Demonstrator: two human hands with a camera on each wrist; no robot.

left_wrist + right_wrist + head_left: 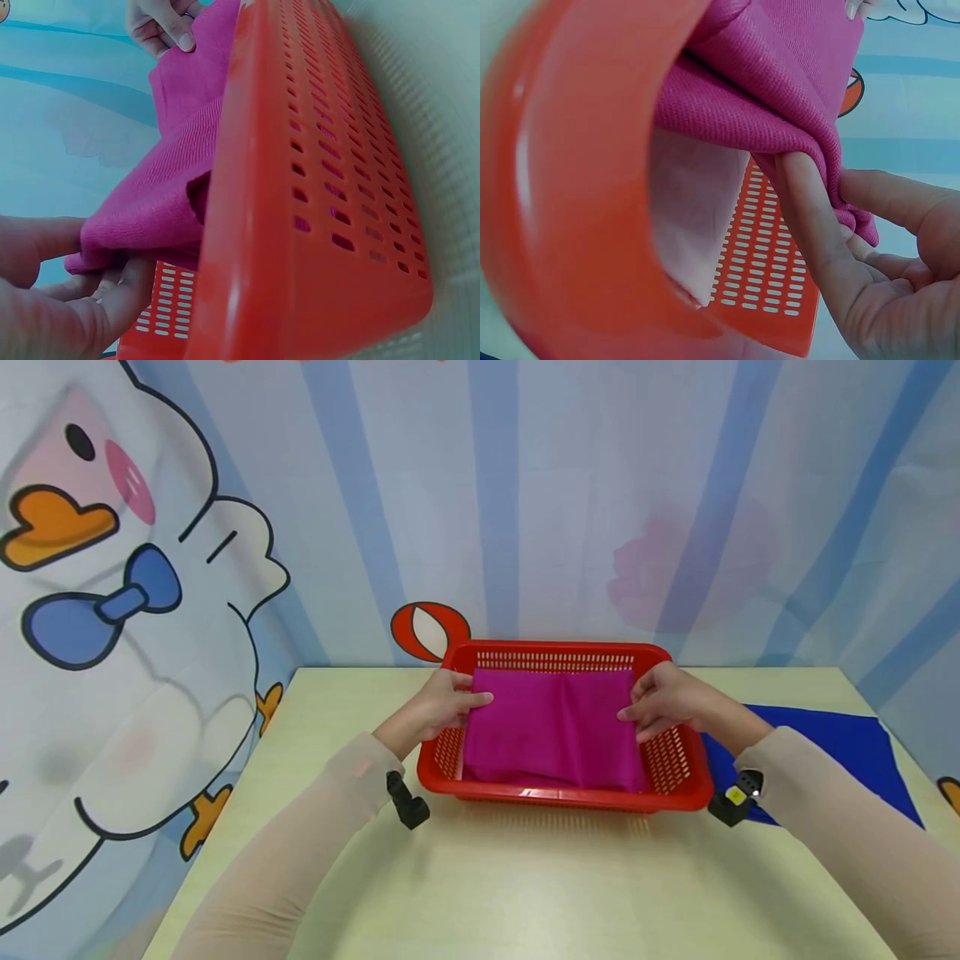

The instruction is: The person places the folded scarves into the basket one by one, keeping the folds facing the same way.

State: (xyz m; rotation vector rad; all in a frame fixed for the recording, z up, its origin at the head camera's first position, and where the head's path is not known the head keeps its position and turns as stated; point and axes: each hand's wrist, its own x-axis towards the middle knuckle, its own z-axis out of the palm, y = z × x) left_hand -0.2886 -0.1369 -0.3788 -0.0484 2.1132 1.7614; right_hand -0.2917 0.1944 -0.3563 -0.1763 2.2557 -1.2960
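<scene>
A folded magenta cloth (555,727) lies spread across the opening of a red plastic basket (555,795). At its left edge my left hand (444,700) pinches the cloth, thumb on top and fingers beneath. My right hand (667,700) pinches the opposite edge the same way. In the left wrist view the cloth (161,172) sags between both hands, its near side dipping behind the basket rim (240,225). Below the magenta cloth, the right wrist view shows a pale pink cloth (694,202) inside the basket.
A blue cloth (832,743) lies flat on the pale table (525,885), right of the basket and partly under my right forearm. Behind the table hangs a printed backdrop (555,510) with stripes and a cartoon duck (172,668) at the left.
</scene>
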